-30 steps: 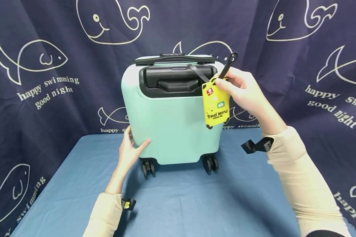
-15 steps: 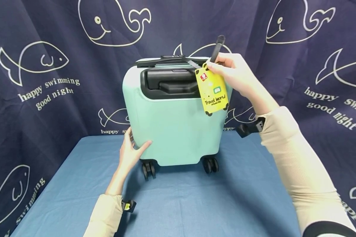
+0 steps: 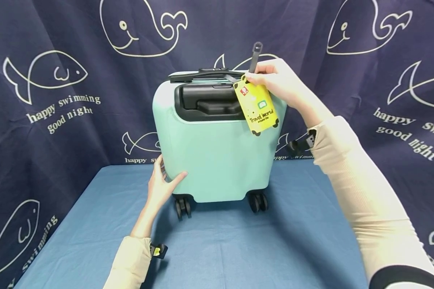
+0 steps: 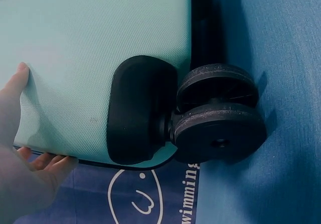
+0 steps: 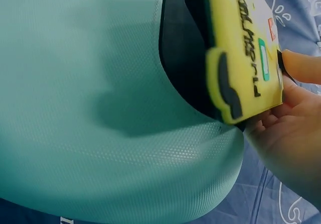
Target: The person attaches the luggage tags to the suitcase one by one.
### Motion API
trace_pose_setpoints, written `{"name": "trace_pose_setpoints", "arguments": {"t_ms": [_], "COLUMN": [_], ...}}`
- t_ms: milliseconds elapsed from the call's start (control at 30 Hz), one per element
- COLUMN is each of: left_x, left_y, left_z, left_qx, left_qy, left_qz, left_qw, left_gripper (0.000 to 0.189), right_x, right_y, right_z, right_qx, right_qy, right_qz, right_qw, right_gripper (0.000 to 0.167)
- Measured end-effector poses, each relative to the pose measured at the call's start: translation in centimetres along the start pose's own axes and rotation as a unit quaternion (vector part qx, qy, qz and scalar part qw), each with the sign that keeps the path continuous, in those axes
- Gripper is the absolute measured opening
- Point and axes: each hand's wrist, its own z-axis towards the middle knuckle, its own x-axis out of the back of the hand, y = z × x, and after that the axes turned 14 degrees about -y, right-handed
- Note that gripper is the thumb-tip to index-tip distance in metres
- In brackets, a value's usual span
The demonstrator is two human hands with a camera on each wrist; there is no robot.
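Note:
A mint-green suitcase [image 3: 217, 160] stands upright on its black wheels, its black top handle [image 3: 202, 75] running along the upper edge. My left hand [image 3: 160, 186] grips its lower left side, thumb on the front face and the other fingers around the side edge. Up at the top right corner, my right hand [image 3: 278, 82] pinches a yellow luggage tag [image 3: 256, 106] printed "Travel World" near its top end. The tag's dark strap [image 3: 255, 58] sticks up above the fingers, and its other end runs toward the handle. In the right wrist view the tag [image 5: 251, 58] overlaps the black recess.
Blue cloth [image 3: 217, 249] covers the table under the suitcase. A dark blue curtain [image 3: 94, 132] with white fish and whale drawings hangs close behind. Black double wheels [image 4: 218, 113] show large beside the left hand in the left wrist view.
My right hand has moved up and to the left with the luggage tag, bringing it nearer the top handle. The left hand keeps its grip on the suitcase's side.

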Motion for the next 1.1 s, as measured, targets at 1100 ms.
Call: {"name": "trace_pose_setpoints", "arguments": {"t_ms": [1100], "left_x": [0.0], "left_y": [0.4], "left_z": [-0.2], "left_qx": [0.017], "left_qy": [-0.008], "left_qz": [-0.006], "left_qw": [0.9998], "left_gripper": [0.095], "right_x": [1.0], "right_y": [-0.8], "right_z": [2.7], "right_qx": [-0.062], "right_qy": [-0.035], "right_qz": [-0.194], "right_qw": [0.9783], "right_gripper": [0.029]}}
